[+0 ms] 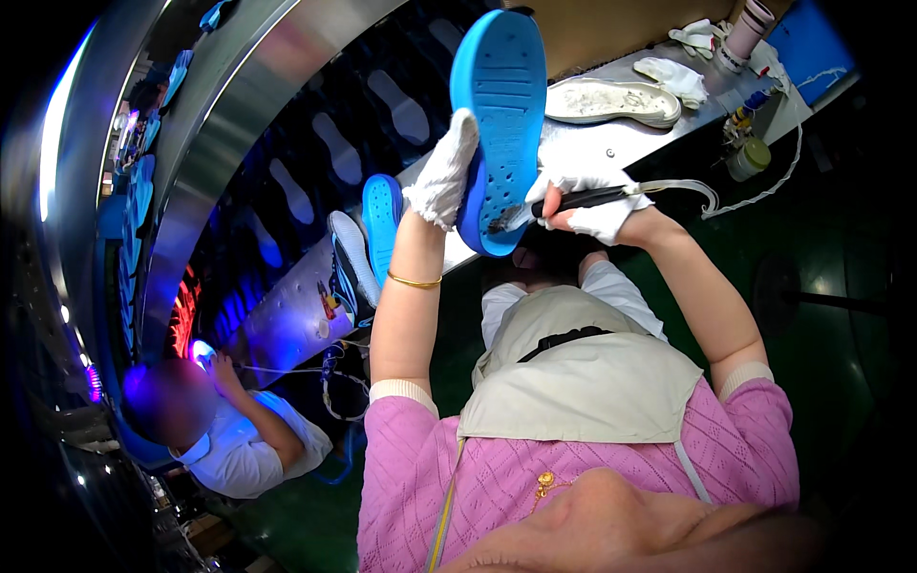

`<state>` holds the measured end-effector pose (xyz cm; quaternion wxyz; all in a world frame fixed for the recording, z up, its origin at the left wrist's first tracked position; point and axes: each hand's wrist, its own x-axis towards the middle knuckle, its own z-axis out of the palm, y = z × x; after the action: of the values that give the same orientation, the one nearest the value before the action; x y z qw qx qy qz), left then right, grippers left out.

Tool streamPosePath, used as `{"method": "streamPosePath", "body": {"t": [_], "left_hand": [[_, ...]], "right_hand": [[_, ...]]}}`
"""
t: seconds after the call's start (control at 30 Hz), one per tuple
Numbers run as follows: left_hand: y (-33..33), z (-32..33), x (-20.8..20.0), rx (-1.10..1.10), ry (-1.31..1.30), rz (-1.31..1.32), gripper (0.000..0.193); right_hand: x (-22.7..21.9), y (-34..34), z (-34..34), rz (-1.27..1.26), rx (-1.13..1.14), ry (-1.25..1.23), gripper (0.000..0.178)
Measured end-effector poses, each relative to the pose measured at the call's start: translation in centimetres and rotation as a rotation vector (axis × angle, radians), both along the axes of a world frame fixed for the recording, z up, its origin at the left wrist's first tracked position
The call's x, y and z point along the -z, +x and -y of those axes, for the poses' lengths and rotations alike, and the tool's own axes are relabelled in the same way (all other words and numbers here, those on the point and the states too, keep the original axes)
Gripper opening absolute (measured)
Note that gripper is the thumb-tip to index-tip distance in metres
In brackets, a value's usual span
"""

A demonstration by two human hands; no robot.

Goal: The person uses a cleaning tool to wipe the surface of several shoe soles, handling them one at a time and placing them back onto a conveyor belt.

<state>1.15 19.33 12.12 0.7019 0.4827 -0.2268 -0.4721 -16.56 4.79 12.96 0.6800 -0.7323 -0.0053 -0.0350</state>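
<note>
A bright blue shoe sole (501,86) is held up in front of me, its perforated inner face showing and its long side roughly upright. My left hand (445,172), in a white knit glove, grips its left edge. In my right hand (600,212), gloved in white with bare fingertips, is a brush with a black handle (590,198) and a pale tube running from its far end. The brush's bristles (508,221) touch the sole's lower end, near the holes.
A cream shoe sole (611,102), white gloves (672,80) and a pink cylinder (748,34) lie along the metal bench. Left of me stand another blue sole (381,218) and a dark shoe (353,256). Soles line the dark conveyor (334,148). A co-worker (244,435) sits at the lower left.
</note>
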Motion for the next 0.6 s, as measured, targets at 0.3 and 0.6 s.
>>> {"method": "streamPosePath", "body": {"t": [0.3,0.6], "left_hand": [[0.2,1.7,-1.0,-0.026,0.323,0.071,0.074],[0.0,1.9,-2.0,0.004,0.419,0.082,0.080]], "right_hand": [[-1.0,0.5,0.7,-0.098,0.027,-0.140,0.014],[-1.7,1.0,2.6,0.119,0.090,-0.233,0.013]]}}
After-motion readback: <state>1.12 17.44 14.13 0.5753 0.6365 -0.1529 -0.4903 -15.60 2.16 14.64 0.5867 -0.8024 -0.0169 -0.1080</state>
